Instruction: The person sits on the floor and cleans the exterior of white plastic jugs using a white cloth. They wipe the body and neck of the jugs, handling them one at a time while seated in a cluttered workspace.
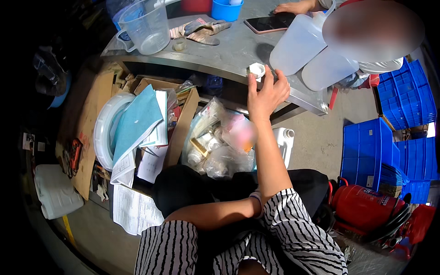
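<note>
A small white screw cap [257, 70] is at the front edge of the grey metal table [215, 51]. The thumb and index finger of my right hand [269, 90] close on its two sides, with the other fingers bent beside it. My left forearm lies across my lap, and a pale band of cloth circles its wrist. The fingers of my left hand are hidden behind my right forearm. Just right of the cap are two translucent plastic jugs [297, 45], one lying against the other.
On the table are a clear measuring jug [145, 28], worn work gloves [201, 31], a tape roll [179, 44], a phone [270, 24] and a blue tub [226, 10]. A co-worker's hand [295, 7] rests opposite. Below are papers [137, 114], bagged items [220, 146], blue crates [366, 146] and a red tank [362, 204].
</note>
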`<state>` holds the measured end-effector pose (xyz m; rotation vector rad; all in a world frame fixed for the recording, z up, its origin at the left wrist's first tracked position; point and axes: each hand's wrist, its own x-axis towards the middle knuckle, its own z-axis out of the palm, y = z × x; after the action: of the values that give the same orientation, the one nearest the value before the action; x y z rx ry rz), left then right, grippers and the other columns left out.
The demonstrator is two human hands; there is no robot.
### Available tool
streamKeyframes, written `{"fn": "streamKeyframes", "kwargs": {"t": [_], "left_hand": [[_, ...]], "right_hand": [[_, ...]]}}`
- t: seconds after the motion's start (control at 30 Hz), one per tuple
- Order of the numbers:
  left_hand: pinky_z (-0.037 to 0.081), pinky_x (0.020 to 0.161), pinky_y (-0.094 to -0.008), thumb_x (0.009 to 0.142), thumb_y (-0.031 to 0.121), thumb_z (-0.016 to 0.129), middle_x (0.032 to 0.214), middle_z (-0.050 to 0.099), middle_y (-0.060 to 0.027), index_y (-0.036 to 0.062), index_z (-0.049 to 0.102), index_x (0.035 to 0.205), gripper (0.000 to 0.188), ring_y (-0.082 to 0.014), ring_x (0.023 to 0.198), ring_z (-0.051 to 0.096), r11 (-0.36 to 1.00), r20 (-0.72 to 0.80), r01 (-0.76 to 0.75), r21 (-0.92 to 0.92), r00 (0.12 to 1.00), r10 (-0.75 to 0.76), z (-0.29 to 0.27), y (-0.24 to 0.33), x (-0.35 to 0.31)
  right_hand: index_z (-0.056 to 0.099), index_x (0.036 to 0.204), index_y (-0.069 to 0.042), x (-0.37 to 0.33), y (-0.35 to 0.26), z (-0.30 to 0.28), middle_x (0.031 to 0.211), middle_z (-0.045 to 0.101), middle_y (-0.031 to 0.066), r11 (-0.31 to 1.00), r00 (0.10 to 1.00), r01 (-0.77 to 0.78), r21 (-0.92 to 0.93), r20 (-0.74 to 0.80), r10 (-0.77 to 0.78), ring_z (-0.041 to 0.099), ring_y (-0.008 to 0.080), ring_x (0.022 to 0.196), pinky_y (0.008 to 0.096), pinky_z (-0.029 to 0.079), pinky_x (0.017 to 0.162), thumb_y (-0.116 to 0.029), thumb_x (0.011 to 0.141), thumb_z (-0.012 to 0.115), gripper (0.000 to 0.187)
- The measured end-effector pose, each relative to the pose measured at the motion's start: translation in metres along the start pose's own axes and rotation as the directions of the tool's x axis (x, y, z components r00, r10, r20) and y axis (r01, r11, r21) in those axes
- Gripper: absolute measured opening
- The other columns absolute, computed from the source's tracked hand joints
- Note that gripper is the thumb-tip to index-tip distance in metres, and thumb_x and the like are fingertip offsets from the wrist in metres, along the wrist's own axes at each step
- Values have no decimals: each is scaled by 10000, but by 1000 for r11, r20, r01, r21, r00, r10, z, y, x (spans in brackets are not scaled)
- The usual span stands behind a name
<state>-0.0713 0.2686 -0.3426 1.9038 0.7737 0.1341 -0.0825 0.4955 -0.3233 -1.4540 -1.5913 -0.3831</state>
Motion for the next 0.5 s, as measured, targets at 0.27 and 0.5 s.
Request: {"fn": "streamKeyframes", "kwargs": {"t": [0.27,0.5], "left_hand": [[376,957,-506,967,331,383,1366,486,-66,128,495,1326,427,-293,1211,458,858,21,-38,512,999,32,47,-24,36],[364,955,-595,884,299,512,1110,660,-135,61,679,1097,360,-340,1074,595,716,433,-182,674,883,-183,40,-12,19]], "right_hand": [[429,1332,-56,-9,16,-17,1273,430,160,949,986,157,272,4,-165,393,363,1178,489,304,1003,-319,699,780,770],[554,1208,-97,-115,74,-57,1211,519,112,942,752,148,302,583,-306,491,321,1102,437,384,943,-164,698,734,545]]}}
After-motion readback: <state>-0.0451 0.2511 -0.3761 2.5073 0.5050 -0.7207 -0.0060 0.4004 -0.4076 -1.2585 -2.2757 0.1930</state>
